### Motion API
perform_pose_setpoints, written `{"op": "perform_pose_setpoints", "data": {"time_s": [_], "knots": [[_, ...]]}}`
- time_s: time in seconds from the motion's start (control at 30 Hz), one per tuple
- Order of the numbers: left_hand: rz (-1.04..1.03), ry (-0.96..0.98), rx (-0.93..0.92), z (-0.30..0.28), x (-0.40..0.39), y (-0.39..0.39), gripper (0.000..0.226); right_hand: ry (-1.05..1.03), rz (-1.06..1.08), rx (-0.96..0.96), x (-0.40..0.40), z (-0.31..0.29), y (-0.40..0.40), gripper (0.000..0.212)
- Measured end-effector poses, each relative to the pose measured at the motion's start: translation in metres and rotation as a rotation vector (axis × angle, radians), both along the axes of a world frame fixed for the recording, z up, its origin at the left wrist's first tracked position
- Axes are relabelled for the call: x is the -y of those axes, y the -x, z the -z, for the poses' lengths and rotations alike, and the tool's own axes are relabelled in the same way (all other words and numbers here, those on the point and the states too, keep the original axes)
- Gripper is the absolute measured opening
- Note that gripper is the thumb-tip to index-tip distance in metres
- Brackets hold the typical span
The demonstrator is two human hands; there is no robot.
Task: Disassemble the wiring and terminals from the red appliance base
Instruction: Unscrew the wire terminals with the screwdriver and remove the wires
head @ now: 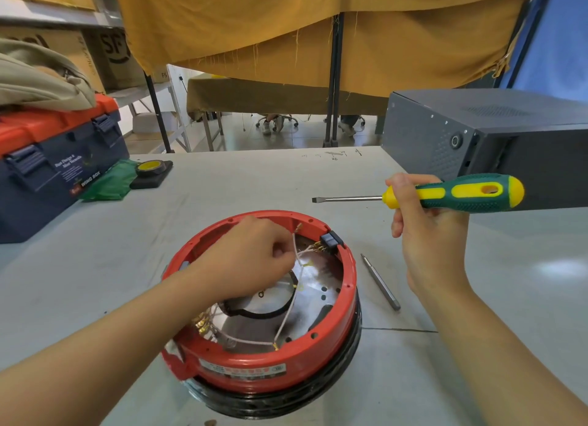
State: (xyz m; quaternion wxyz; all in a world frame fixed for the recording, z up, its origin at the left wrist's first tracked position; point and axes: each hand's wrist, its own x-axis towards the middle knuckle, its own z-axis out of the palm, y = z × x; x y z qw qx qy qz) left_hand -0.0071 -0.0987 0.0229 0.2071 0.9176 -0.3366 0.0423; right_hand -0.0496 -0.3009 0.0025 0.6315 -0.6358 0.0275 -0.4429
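Left hand [251, 257] pinches white wire [294, 285] inside red base [254, 371], tensioning toward 1 o'clock terminals [318, 247]. Right hand [423, 231] clamps screwdriver [445, 194] clear, at 2 o'clock, likely ready for prying.

Your left hand [251, 257] and right hand [426, 231] are bare, both forearms uncovered to the frame's edge; rings or watch, apparently none, though wide-angle blur limits certainty.

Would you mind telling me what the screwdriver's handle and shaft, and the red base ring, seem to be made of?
Screwdriver handle: probably rubbery plastic, matte green with dotted grip texture and smooth yellow inserts. Shaft: metal, judging by its bright silvery sheen. Red base ring: likely moulded plastic, evenly coloured with a soft gloss and moulded screw holes.
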Motion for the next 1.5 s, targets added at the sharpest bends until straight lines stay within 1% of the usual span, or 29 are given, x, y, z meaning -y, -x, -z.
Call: {"op": "perform_pose_setpoints", "data": {"time_s": [0.1, 0.17, 0.33, 0.43, 0.57, 0.6, 0.73, 0.83, 0.9, 1.0, 1.1, 1.2, 1.33, 1.43, 1.5], "knots": [[-0.102, 0.11, -0.052, -0.007, -0.002, -0.008, 0.018, -0.001, 0.003, 0.012, 0.0, -0.002, 0.0, 0.02], [-0.116, 0.167, -0.104, -0.009, 0.0, -0.01, 0.016, 0.002, 0.004, 0.009, -0.001, -0.001, 0.0, 0.021], [-0.127, 0.223, -0.207, 0.0, 0.006, -0.007, 0.007, 0.012, -0.008, 0.017, 0.0, 0.0, 0.0, 0.014], [-0.151, 0.227, -0.176, 0.006, 0.011, -0.005, 0.011, 0.016, -0.007, 0.02, 0.001, -0.001, -0.001, 0.015], [-0.154, 0.31, -0.134, 0.004, 0.011, -0.002, 0.002, -0.006, -0.018, 0.026, 0.001, -0.001, -0.001, 0.021], [-0.144, 0.329, -0.159, 0.003, 0.01, -0.001, 0.006, -0.011, -0.019, 0.025, 0.001, -0.001, -0.001, 0.021], [-0.083, 0.39, -0.434, 0.004, 0.012, 0.007, 0.017, -0.013, -0.017, 0.018, 0.001, 0.0, -0.001, 0.017], [-0.073, 0.397, -0.495, 0.008, 0.016, 0.014, 0.017, -0.033, -0.005, 0.005, 0.001, 0.0, -0.002, 0.027], [-0.073, 0.38, -0.492, 0.01, 0.019, 0.016, 0.014, -0.047, 0.004, -0.003, 0.001, 0.0, -0.001, 0.027], [-0.057, 0.26, -0.428, 0.012, 0.021, 0.018, 0.005, -0.044, 0.004, 0.003, 0.001, -0.001, 0.0, 0.019], [-0.035, 0.159, -0.357, 0.013, 0.023, 0.02, 0.004, -0.043, -0.003, 0.009, 0.001, -0.003, 0.0, 0.018], [0.012, 0.069, -0.274, 0.011, 0.023, 0.023, 0.015, -0.055, -0.015, 0.013, 0.0, -0.004, 0.001, 0.017], [0.122, 0.028, -0.302, 0.009, 0.022, 0.028, 0.028, -0.051, -0.023, 0.027, 0.0, -0.004, 0.002, 0.015], [0.158, 0.075, -0.31, 0.011, 0.025, 0.03, 0.038, -0.051, -0.018, 0.025, 0.0, -0.004, 0.002, 0.015], [0.149, 0.096, -0.316, 0.012, 0.027, 0.03, 0.039, -0.05, -0.016, 0.02, 0.0, -0.004, 0.002, 0.016]]}}
